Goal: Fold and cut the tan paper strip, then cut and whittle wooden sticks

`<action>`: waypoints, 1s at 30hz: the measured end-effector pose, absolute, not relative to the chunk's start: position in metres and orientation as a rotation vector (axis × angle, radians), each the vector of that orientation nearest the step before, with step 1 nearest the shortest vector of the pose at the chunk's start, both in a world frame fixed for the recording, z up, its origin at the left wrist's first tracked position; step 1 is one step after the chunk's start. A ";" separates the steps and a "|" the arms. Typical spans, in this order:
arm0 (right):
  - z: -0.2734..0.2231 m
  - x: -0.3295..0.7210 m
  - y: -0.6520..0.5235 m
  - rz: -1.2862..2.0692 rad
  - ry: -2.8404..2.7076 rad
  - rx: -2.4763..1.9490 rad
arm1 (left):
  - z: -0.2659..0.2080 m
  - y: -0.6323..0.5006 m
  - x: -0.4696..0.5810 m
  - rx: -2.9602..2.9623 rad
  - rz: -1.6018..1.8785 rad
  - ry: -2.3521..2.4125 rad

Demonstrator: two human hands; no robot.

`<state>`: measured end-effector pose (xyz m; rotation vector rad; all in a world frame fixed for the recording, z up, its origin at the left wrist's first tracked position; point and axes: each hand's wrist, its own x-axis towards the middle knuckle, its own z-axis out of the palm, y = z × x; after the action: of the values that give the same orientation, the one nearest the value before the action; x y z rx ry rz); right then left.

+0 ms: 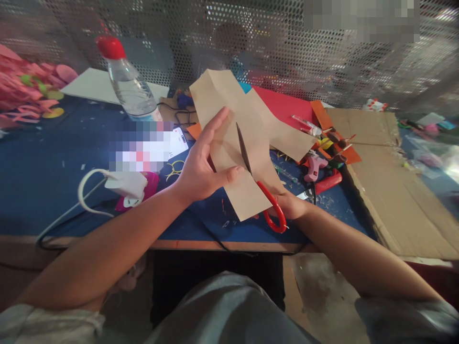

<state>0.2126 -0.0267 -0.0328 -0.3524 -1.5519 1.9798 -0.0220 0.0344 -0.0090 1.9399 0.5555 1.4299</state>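
Note:
Brown paper [251, 112], cut in a branching shape, is held up above the blue table. My left hand [204, 167] grips it at the left edge, thumb on top and some fingers hidden beneath. Red-handled scissors [275, 210] cross the paper, with a dark blade lying over its face and pointing up and away. My right hand [289, 205] is closed at the scissors' handles, its fingers mostly hidden behind the paper and the red loop. Below the blade, a squarish flap of the paper hangs toward me.
On the left stand a red-capped water bottle [132, 86], a lit phone [175, 143] and a white charger [127, 184] with cables. To the right lie a pink glue gun [315, 167], a red-handled knife [328, 181] and cardboard [401, 200]. Pink paper strips [25, 86] are heaped far left, before a perforated metal screen [172, 28].

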 end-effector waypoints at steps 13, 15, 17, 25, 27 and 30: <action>-0.025 0.210 -0.027 1.989 -1.554 -0.448 | -0.005 0.033 -0.021 1.836 1.380 0.534; -0.024 0.210 -0.027 1.991 -1.569 -0.446 | -0.005 0.033 -0.022 1.845 1.383 0.536; -0.023 0.210 -0.028 1.999 -1.566 -0.426 | -0.004 0.033 -0.023 1.867 1.392 0.536; -0.022 0.210 -0.028 1.997 -1.554 -0.472 | -0.006 0.035 -0.023 1.890 1.401 0.538; -0.022 0.210 -0.028 1.998 -1.567 -0.481 | -0.006 0.035 -0.023 1.872 1.396 0.543; -0.022 0.211 -0.028 2.008 -1.574 -0.490 | -0.007 0.035 -0.022 1.872 1.405 0.546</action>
<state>0.2107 -0.0278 -0.0219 -0.4901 -1.5745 2.0083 -0.0222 0.0347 -0.0067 1.8721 0.5461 1.4045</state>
